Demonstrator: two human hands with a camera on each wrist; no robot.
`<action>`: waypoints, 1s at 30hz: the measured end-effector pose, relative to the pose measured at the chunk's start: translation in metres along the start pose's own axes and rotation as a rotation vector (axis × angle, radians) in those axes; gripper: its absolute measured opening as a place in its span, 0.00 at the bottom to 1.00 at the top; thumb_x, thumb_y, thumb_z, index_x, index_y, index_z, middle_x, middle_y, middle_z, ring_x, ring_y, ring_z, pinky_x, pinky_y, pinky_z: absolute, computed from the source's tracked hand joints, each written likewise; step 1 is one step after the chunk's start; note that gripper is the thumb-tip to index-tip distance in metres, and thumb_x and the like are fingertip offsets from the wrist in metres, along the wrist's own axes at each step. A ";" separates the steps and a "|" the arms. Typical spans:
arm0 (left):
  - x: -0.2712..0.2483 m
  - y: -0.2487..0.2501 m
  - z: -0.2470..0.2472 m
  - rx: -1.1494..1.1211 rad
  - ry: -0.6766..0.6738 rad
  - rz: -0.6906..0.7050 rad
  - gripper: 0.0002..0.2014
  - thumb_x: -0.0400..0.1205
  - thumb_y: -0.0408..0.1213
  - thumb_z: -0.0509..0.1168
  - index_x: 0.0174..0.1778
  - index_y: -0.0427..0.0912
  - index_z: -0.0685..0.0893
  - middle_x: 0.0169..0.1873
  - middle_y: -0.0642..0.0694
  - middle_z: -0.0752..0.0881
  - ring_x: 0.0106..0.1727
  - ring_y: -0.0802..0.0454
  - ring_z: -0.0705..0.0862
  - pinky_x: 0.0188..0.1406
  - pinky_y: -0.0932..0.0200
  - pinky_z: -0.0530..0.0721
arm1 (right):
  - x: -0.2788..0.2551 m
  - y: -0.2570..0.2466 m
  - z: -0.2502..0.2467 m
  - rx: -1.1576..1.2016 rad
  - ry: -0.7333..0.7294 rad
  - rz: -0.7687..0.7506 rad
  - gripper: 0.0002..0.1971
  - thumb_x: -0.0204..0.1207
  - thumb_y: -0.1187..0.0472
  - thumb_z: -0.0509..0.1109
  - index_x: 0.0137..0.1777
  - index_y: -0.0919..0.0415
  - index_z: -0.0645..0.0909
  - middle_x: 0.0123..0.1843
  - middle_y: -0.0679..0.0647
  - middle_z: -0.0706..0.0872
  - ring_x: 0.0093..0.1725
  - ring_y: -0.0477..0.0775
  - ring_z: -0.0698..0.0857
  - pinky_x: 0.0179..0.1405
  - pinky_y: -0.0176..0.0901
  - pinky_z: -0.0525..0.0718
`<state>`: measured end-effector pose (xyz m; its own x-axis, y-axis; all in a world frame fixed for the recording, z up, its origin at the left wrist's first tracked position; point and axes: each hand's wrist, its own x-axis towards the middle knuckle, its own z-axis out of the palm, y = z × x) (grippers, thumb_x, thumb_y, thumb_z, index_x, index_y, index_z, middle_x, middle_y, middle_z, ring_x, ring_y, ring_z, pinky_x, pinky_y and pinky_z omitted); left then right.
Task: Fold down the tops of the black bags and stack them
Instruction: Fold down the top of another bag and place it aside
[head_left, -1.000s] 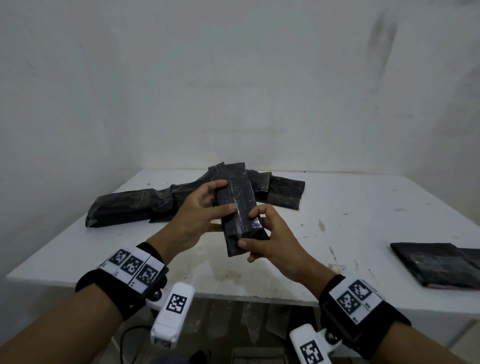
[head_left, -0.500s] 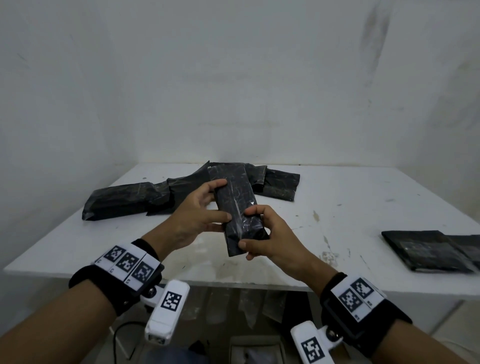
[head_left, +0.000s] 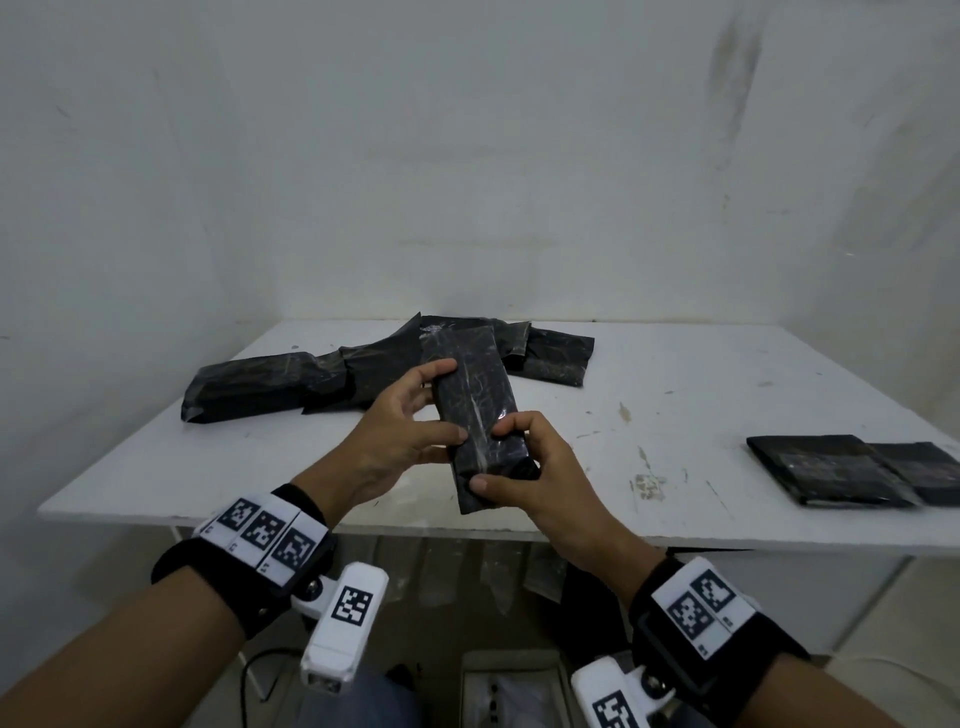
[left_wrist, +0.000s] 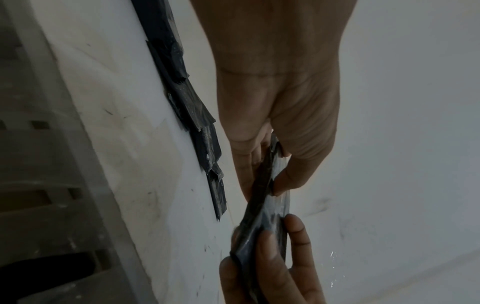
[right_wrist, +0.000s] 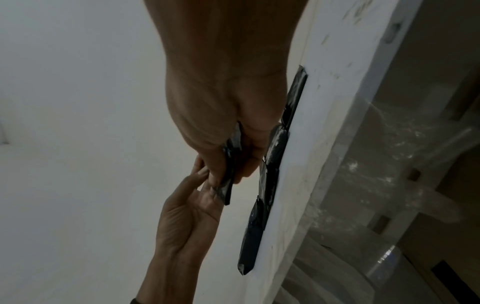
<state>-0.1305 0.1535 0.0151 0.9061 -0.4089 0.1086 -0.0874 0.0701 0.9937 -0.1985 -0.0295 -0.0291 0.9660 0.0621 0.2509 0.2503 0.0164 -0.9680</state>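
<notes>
Unfolded pile (head_left: 270, 384): lying in a loose overlapping heap at the table's (head_left: 727, 374) far left, probably waiting its turn within easy reach
Left hand (head_left: 400, 431): gripping the long edge of the held bag (head_left: 475, 405), thumb on top and fingers beneath, likely steadying it in the air above the table
Right hand (head_left: 535, 467): pinching the bag's near end between thumb and curled fingers, seemingly readying that end for the fold
Finished stack (head_left: 831, 470): sitting flat at the right edge, well apart from the pile, keeping done bags separate
</notes>
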 end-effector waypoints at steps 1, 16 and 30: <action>-0.002 -0.002 -0.001 -0.001 0.003 -0.008 0.36 0.77 0.16 0.71 0.76 0.51 0.75 0.67 0.42 0.81 0.62 0.41 0.87 0.47 0.45 0.91 | -0.001 0.002 0.001 -0.016 -0.001 0.004 0.24 0.70 0.70 0.81 0.60 0.53 0.77 0.64 0.54 0.83 0.60 0.57 0.87 0.50 0.53 0.92; 0.018 0.003 -0.001 0.038 0.105 -0.006 0.15 0.89 0.36 0.62 0.70 0.57 0.80 0.66 0.45 0.84 0.61 0.46 0.87 0.44 0.46 0.91 | -0.006 0.000 0.004 0.043 0.003 -0.002 0.27 0.70 0.72 0.81 0.65 0.54 0.77 0.64 0.48 0.83 0.61 0.51 0.87 0.51 0.50 0.91; 0.019 -0.008 -0.003 0.009 0.010 -0.009 0.30 0.85 0.31 0.68 0.77 0.64 0.72 0.71 0.48 0.80 0.62 0.42 0.88 0.47 0.45 0.91 | -0.010 0.008 0.005 0.028 0.031 0.014 0.27 0.71 0.71 0.80 0.66 0.51 0.76 0.66 0.48 0.83 0.62 0.48 0.87 0.54 0.47 0.90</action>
<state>-0.1111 0.1480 0.0096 0.9110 -0.4003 0.0995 -0.0832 0.0580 0.9948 -0.2061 -0.0254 -0.0389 0.9710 0.0320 0.2371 0.2356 0.0440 -0.9709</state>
